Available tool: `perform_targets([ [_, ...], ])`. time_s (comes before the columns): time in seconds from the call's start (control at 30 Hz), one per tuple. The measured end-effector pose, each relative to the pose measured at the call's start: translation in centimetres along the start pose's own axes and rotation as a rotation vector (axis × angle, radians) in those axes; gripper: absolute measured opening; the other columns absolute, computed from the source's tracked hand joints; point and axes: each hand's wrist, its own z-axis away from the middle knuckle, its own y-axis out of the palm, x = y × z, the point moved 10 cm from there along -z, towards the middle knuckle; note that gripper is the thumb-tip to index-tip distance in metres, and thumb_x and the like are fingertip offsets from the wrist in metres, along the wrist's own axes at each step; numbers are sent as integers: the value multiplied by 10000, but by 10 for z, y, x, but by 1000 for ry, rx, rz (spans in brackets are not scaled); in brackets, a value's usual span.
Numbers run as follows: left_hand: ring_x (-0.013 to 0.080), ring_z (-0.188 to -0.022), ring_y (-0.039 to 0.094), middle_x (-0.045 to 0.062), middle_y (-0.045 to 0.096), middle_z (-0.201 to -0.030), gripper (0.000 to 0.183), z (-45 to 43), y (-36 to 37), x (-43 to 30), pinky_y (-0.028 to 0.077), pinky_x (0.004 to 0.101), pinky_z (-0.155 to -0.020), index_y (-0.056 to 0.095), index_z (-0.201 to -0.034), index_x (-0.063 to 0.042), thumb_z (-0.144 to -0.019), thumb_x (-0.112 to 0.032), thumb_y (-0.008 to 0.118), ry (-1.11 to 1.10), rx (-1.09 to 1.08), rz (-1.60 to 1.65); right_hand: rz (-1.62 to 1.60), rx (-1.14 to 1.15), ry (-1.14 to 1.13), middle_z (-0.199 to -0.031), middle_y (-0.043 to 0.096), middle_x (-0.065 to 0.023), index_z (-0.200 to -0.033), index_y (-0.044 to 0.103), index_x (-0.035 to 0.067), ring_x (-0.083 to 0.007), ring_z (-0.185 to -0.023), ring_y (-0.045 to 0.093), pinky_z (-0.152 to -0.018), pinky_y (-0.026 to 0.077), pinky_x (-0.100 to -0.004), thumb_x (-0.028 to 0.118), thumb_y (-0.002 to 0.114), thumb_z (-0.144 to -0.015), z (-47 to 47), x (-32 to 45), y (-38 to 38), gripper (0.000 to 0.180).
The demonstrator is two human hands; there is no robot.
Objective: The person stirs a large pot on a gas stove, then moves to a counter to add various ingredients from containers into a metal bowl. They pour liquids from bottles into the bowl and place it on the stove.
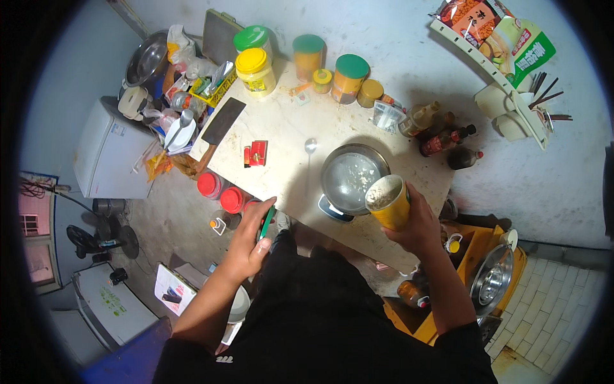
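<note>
My right hand point(419, 223) grips a yellow cylindrical canister point(394, 213), its lidless mouth tilted over the right rim of a metal bowl point(338, 165). Pale granular stuff shows inside the canister, and whitish crumbs point(360, 175) lie scattered in the bowl. Under the bowl, a dark kitchen scale point(333, 212) juts out on the near side. Off the table's front edge, my left hand point(250, 242) holds a green plastic lid point(267, 223) on edge between thumb and fingers. A metal spoon point(311, 146) lies left of the bowl.
A cleaver point(223, 122) lies at the table's left edge, near a red box point(258, 152). Along the back stand a yellow-lidded jar point(255, 74), green-lidded canisters point(351, 79) and several sauce bottles point(439, 141). Red-lidded jars point(232, 199) stand below the front edge. A wall shelf point(494, 74) overhangs the right.
</note>
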Motion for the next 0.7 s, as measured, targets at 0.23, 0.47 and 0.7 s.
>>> perform_targets([
  [0.23, 440, -1334, 533, 308, 529, -1423, 800, 7, 2, 10, 379, 476, -1153, 453, -1514, 67, -1064, -587, 359, -64, 3, -65, -62, 55, 88, -1418, 588, -179, -1601, 339, 175, -405, -1290, 615, -1047, 530, -490, 251, 970, -632, -3, -13, 13, 1159],
  [0.47, 437, -1258, 541, 286, 529, -1361, 696, 8, -1, 11, 406, 467, -1117, 452, -1534, 27, -1045, -467, 498, -31, -22, -33, -117, -28, 11, -1372, 610, -168, -1581, 372, 155, -393, -1225, 641, -993, 551, -487, 267, 970, -644, 0, -3, 5, 1118],
  [0.7, 449, -1245, 537, 285, 532, -1347, 715, 7, 2, 11, 407, 479, -1115, 456, -1535, 21, -1021, -466, 548, -1, -12, -47, -28, 21, 82, -1353, 612, -163, -1591, 357, 167, -389, -1223, 641, -999, 546, -489, 305, 969, -651, 6, -11, 11, 1131],
])
